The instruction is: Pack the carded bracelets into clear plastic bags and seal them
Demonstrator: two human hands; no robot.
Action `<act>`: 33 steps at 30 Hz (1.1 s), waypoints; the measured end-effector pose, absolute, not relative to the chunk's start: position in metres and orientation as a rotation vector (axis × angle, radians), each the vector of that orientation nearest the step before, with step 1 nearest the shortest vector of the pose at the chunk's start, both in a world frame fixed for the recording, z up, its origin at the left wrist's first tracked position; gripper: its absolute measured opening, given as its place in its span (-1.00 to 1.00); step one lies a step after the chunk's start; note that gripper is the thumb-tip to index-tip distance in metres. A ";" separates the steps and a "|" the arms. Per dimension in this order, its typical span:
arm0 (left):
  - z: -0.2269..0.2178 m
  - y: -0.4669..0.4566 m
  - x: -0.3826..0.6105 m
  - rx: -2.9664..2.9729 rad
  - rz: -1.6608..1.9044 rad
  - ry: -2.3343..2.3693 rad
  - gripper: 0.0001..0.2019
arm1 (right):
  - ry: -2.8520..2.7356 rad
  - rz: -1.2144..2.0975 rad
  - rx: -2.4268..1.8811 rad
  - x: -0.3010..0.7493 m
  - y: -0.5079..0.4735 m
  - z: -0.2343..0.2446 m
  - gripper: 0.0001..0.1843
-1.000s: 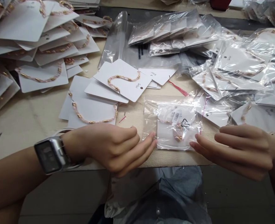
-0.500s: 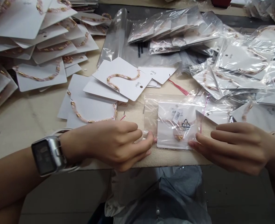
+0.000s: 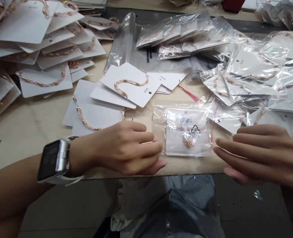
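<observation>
A small clear bag (image 3: 186,114) lies flat near the table's front edge. Inside it are a white card, a pink and gold bead bracelet and a barcode sticker. My left hand (image 3: 126,148), with a watch on its wrist, has its fingers curled together and pinches the bag's left edge. My right hand (image 3: 258,153) hovers just right of the bag with fingers stretched out, holding nothing and not touching it. A white card with a bracelet (image 3: 130,84) lies just behind the bag.
Loose white cards with bracelets (image 3: 44,49) are heaped at the back left. Filled clear bags (image 3: 250,69) are piled at the right and back. Empty plastic sleeves (image 3: 123,43) lie at the back centre. A pink thread (image 3: 189,94) lies behind the bag.
My right hand has drawn back from the bag's right edge. My left hand's fingers have curled tighter on the left edge.
</observation>
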State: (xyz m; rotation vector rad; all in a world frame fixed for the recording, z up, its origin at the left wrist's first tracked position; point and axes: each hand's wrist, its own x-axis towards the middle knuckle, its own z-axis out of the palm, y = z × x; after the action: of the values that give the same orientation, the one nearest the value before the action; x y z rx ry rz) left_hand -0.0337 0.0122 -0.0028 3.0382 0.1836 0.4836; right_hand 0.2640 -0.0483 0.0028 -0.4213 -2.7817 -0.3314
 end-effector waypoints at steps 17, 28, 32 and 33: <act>-0.028 0.015 -0.027 2.900 -0.111 0.023 -0.43 | -2.929 0.368 -0.509 0.260 -0.028 0.004 -0.75; -0.031 0.028 -0.024 3.200 0.435 0.464 -0.39 | -2.517 -0.284 -0.862 0.249 -0.030 -0.019 -0.64; -0.036 0.036 -0.024 3.184 0.312 0.506 -0.33 | -2.657 -0.096 -1.158 0.244 -0.024 -0.038 -0.39; -0.036 0.038 -0.025 3.159 0.223 0.523 -0.32 | -2.702 -0.004 -1.213 0.244 -0.023 -0.041 -0.36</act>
State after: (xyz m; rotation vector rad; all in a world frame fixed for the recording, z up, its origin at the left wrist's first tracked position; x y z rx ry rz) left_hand -0.0248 0.0378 -0.0358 3.1591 0.5227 0.2234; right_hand 0.2441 -0.0225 -0.0410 -1.2128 -2.7021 -0.0039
